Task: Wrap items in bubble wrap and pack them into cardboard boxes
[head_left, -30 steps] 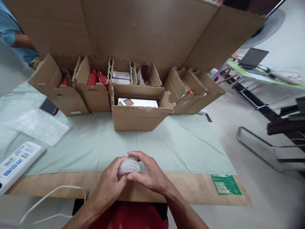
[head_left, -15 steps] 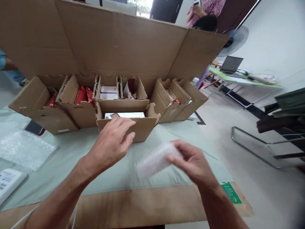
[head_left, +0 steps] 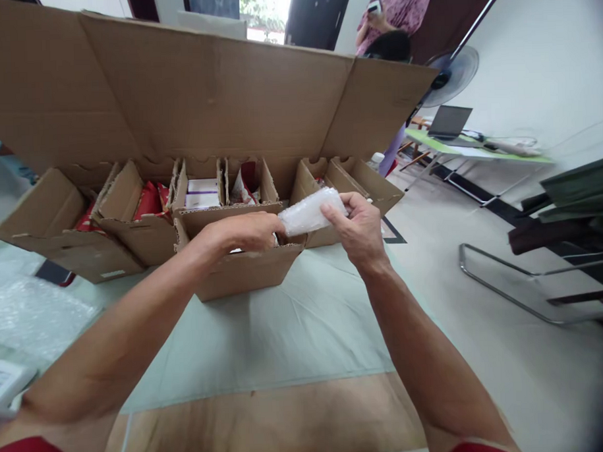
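Note:
My right hand (head_left: 362,232) grips the right end of a bubble-wrapped bundle (head_left: 308,212), thumb on the near side. The bundle is whitish and roughly oblong, tilted up to the right above the front cardboard bin (head_left: 248,274). At its left end is my left hand (head_left: 252,231), over the bin's opening with its fingers bent downward. The fingertips are hidden, so I cannot tell whether they touch the bundle or something in the bin. Bits of something white and dark show below that hand.
Behind stand more cardboard bins, holding red packets (head_left: 149,199), white boxes (head_left: 203,194) and a red-and-white packet (head_left: 245,185). A tall cardboard panel (head_left: 217,90) rises behind them. Bubble wrap sheets (head_left: 37,314) lie at left. A person (head_left: 393,15) stands beyond the panel.
My right hand has carried the bubble-wrapped bundle up and forward to the front bin. My left hand has moved right and its fingers have dipped over the bin's opening.

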`<state>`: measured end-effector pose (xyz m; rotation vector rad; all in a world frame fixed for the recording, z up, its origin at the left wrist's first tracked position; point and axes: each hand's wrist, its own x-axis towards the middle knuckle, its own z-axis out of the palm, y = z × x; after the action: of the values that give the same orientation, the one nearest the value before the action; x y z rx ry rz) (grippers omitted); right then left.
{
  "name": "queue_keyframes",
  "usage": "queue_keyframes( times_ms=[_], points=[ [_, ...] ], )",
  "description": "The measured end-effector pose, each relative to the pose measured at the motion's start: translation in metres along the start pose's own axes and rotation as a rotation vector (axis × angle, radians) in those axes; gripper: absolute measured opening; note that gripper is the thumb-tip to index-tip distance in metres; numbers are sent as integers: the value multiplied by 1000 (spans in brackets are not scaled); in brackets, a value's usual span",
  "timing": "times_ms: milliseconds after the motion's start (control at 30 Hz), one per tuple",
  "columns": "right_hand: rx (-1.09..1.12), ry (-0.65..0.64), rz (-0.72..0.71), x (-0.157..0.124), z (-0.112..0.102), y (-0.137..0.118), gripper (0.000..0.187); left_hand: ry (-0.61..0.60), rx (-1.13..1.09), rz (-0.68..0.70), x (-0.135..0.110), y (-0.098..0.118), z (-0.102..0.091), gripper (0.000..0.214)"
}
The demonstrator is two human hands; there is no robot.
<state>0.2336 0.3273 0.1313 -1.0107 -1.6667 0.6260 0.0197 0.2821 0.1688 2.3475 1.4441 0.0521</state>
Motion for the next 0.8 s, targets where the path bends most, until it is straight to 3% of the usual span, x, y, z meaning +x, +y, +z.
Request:
queue_keyframes(
  times_ms=[200,333,433,533,667,800],
  points=[
    [-480,-16,-67,-7,-3,-13,20,22,-8,-35,5,-8,11,45],
    [-553,-49,-117,-10,3,-30,19,113,-10,-51,-3,-9,7,41],
    [-614,-108,-153,-7,13,-42,21,299,44,-131,-22,-2,7,38],
    [-794,-235,-118,0,28,-52,24,587,115,-200,-52,9,23,34],
    [-1070,-423,-59,9,47,-62,27,1032,96,-302,-90,17,68,37],
    [-1203,-610,-98,10,59,-69,25,1160,-29,-437,-110,9,112,63]
  ],
)
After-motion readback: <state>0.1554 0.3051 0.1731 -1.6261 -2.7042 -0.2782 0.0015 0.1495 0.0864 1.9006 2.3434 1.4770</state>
